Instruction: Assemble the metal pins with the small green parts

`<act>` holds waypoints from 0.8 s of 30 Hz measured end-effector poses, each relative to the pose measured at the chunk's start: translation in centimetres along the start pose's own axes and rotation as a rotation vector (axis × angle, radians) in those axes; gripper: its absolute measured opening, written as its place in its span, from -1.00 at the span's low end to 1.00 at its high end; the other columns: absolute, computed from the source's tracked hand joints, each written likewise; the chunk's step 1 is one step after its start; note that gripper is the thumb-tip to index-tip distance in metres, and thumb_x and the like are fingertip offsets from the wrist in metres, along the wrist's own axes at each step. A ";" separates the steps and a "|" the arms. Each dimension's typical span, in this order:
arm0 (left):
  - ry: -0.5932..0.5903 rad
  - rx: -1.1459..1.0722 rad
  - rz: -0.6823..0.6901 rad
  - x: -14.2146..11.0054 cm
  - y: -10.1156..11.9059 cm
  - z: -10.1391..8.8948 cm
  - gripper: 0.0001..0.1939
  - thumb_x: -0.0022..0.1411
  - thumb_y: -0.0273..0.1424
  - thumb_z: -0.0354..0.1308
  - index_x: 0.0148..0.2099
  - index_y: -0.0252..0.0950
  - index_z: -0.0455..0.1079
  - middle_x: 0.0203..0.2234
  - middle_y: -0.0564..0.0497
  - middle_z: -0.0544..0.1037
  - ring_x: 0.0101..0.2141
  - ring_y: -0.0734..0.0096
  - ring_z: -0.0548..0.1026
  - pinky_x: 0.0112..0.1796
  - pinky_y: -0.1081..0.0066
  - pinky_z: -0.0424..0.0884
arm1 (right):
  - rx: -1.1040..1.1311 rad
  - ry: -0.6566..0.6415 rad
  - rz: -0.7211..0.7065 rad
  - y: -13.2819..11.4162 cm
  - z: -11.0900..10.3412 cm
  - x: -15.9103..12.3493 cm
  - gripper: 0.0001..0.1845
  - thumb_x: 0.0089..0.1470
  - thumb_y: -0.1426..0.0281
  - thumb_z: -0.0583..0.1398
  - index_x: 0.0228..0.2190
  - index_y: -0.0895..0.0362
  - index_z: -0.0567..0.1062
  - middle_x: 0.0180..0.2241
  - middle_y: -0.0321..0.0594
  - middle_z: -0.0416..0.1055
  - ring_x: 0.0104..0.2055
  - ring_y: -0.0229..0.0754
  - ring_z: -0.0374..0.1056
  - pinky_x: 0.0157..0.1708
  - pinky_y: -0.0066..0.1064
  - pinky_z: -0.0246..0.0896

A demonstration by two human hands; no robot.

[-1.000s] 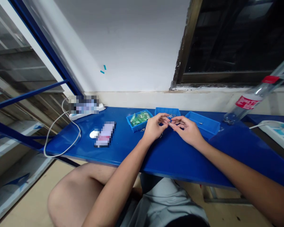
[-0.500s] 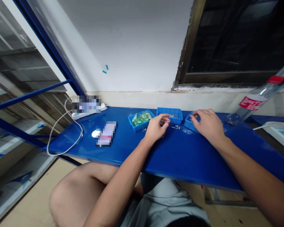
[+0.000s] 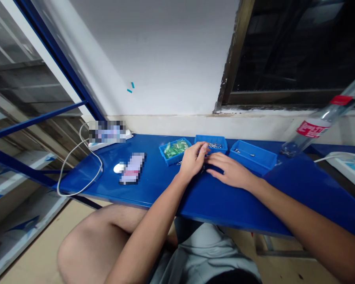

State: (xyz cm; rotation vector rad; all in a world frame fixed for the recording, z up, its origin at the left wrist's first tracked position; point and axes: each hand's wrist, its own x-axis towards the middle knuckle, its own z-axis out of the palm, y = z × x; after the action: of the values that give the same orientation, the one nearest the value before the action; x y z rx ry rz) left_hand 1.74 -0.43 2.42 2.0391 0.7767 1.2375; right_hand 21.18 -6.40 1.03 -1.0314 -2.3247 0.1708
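Note:
My left hand (image 3: 192, 159) is over the table with its fingers curled and the thumb close to them. Whatever it may hold is hidden. My right hand (image 3: 229, 169) lies low beside it, fingers stretched toward the left thumb and its own thumb apart. A few thin silver pins are partly visible between the hands. Behind the left hand, a blue bin (image 3: 202, 139) holds several silver metal pins (image 3: 215, 145) that look like rivets. The right-hand blue bin (image 3: 263, 157) has a few small metal pieces inside. A third blue bin (image 3: 175, 160) contains green plastic pieces (image 3: 176, 148).
A blurred-out phone (image 3: 133, 169) and a white round object (image 3: 119, 168) lie on the blue table (image 3: 154, 189). To the right, a tilted clear bottle (image 3: 312, 128) contains dark bits. Power strips (image 3: 350, 167) sit at both ends, and a white cable (image 3: 99, 173) loops over the left edge.
My right hand has moved left from the right-hand bin to beside my left hand, uncovering that bin. My left hand has stayed nearly in place.

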 end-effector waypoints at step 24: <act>-0.056 0.079 0.008 -0.1 -1.0 0.3 -0.66 0.54 -0.19 0.01 0.09 -0.25 0.52 -0.12 -0.10 0.70 -0.11 0.20 0.66 -0.08 0.29 0.54 | 0.005 0.157 0.118 2.3 1.2 0.0 -0.79 0.29 0.37 0.21 -0.14 -0.04 0.66 -0.11 -0.11 0.63 0.00 0.12 0.48 0.08 0.08 0.42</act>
State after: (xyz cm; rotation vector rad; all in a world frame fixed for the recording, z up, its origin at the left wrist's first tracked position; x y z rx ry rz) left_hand 1.81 0.02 1.47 2.1328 0.8040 1.1657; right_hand 21.94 -4.66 -0.74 -1.1381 -2.1240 0.1360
